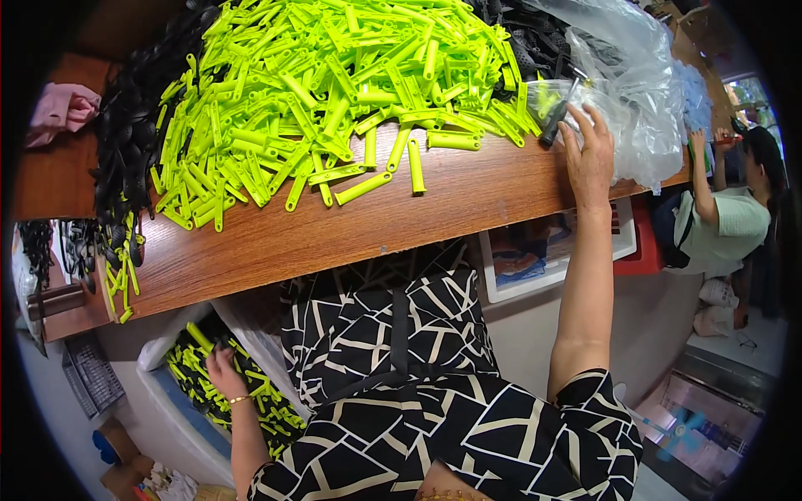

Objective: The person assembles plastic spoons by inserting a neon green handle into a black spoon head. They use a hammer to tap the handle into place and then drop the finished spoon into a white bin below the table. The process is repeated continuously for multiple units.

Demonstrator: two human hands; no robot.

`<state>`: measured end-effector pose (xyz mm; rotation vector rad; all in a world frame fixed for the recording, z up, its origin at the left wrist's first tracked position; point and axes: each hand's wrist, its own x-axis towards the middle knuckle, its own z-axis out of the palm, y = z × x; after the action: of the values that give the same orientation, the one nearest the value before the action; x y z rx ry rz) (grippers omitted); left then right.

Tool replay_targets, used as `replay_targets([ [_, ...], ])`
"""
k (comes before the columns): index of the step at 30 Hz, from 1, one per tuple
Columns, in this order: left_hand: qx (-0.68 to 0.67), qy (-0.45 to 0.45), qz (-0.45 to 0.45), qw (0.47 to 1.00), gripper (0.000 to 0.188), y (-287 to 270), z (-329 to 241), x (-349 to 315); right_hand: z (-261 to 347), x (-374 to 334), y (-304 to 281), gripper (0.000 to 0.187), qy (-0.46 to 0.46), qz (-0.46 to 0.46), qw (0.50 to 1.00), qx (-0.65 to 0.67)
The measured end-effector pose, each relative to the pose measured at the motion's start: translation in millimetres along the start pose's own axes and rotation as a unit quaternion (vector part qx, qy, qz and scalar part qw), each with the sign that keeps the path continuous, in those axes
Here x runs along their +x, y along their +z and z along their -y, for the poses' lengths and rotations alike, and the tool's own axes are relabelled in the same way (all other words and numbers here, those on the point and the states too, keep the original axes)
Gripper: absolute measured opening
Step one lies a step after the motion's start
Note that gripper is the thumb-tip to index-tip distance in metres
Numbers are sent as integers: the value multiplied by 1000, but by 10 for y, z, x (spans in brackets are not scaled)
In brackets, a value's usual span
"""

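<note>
My left hand, with a bracelet at the wrist, is inside a white-rimmed bin at the lower left. Its fingers are closed at the end of a yellow-green plastic strip, above a heap of yellow-green and black pieces. At the right, my right hand is raised over the table edge, fingers apart and empty. Just left of its fingertips a dark-handled tool with a metal shaft leans against clear plastic. A big pile of yellow-green strips covers the middle of the wooden table.
Black plastic parts hang over the table's left end. A clear plastic bag lies at the right. Below the edge are a white tray and a red container. Another person works at the far right; a fan stands lower right.
</note>
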<state>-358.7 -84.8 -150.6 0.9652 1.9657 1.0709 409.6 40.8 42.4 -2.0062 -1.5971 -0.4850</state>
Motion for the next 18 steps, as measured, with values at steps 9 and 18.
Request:
replay_targets([
  [9,273,-120,-276,914,47,-924,184,543,1206,24,237,14,-183,117,957,191],
  [18,131,447,-114,878,38,1081,-2864,1195,1359,-21,435,18,-145,110,969,165],
])
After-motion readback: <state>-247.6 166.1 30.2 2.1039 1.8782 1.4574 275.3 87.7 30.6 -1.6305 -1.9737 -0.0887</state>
